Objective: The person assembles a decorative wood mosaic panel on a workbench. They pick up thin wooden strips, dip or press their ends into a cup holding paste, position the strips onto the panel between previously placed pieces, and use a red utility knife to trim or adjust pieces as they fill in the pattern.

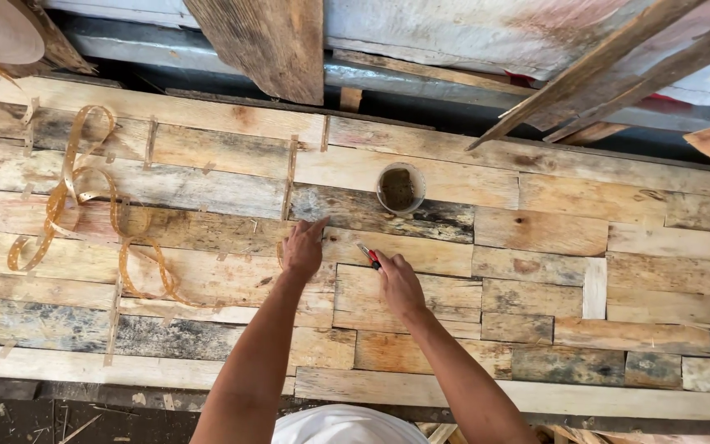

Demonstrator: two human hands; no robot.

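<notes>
Wooden panel (pixel 536 230) under left hand (pixel 303 248); right hand (pixel 398 284) grips red-handled tool (pixel 369 255).

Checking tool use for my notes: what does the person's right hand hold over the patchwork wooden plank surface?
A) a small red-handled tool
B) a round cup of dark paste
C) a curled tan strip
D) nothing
A: the right hand pinches a small red-handled tool, tip down on the patchwork wooden plank surface.
</notes>
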